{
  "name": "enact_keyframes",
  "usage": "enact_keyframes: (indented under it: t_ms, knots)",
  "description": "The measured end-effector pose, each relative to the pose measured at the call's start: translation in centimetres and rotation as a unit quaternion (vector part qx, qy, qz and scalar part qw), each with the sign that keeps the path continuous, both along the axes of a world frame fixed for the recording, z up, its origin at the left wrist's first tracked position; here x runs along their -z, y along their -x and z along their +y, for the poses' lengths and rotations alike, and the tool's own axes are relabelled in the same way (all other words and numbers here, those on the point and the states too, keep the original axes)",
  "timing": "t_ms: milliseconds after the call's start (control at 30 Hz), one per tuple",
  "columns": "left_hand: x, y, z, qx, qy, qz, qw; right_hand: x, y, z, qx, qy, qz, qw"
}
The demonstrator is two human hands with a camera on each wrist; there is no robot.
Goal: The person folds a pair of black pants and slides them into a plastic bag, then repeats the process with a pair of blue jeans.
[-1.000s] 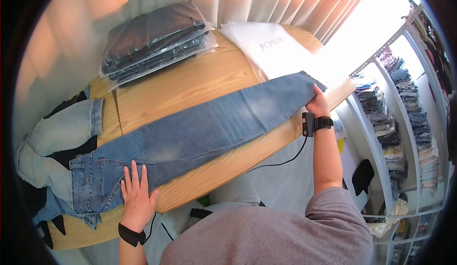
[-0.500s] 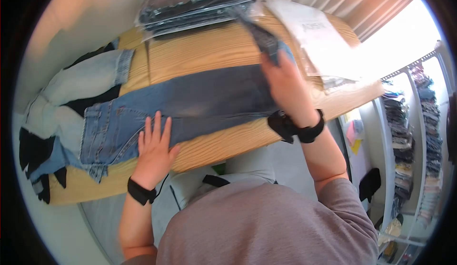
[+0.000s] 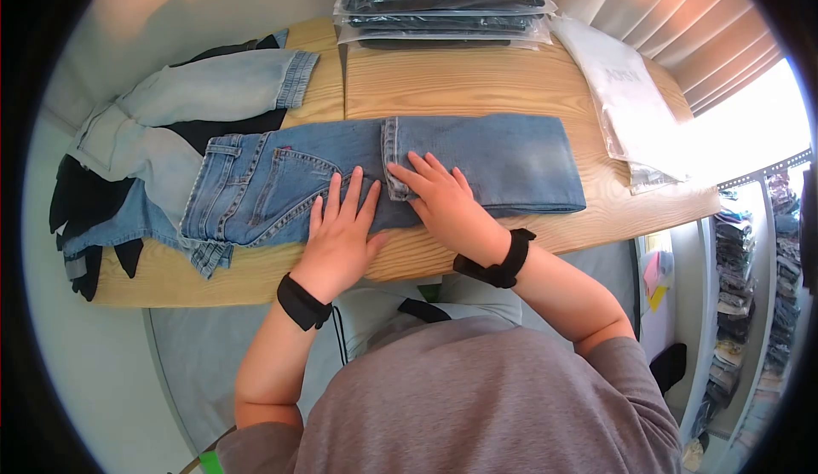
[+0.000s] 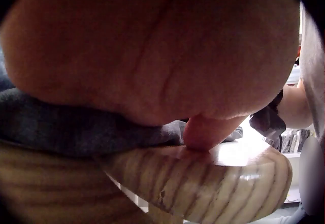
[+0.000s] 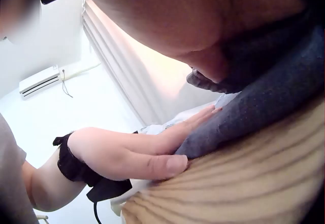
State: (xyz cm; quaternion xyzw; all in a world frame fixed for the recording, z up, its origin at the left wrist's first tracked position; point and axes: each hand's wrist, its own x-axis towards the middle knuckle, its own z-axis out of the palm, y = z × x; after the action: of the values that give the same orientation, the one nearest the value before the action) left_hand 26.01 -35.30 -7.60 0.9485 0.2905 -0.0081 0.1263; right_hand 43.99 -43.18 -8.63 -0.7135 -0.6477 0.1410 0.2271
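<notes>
A pair of blue jeans [image 3: 520, 163] lies across the wooden table, its leg end doubled back so the hem crosses the thigh part. The waistband and a pocket face left. My left hand [image 3: 339, 240] rests on the jeans just below the pocket, fingers spread and straight, with its thumb on the wood at the near edge. Just right of it, my right hand [image 3: 447, 206] lies with extended fingers on the folded-over leg, fingertips at the hem. In the right wrist view the left hand [image 5: 137, 155] shows beside the denim, thumb on the table.
Light denim garments [image 3: 153, 150] and black cloth [image 3: 89, 193] are heaped at the table's left end. Bagged dark clothes [image 3: 443, 14] are stacked at the back. A white plastic bag [image 3: 626, 91] lies at the back right. Shelves of folded clothes [image 3: 733, 304] stand on the right.
My right hand has carried the hem end leftward over the jeans, folding the leg back, and has let go of it. The left hand has stayed near the pocket. The head view has shifted.
</notes>
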Motion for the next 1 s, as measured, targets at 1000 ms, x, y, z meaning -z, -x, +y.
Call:
enact_keyframes:
  t_ms: [1000]
  knots:
    - [1.2,12.0,4.6,-0.418,0.431,-0.635,0.485,-0.4,2.8,-2.0,-0.015,0.012,-0.226,0.974]
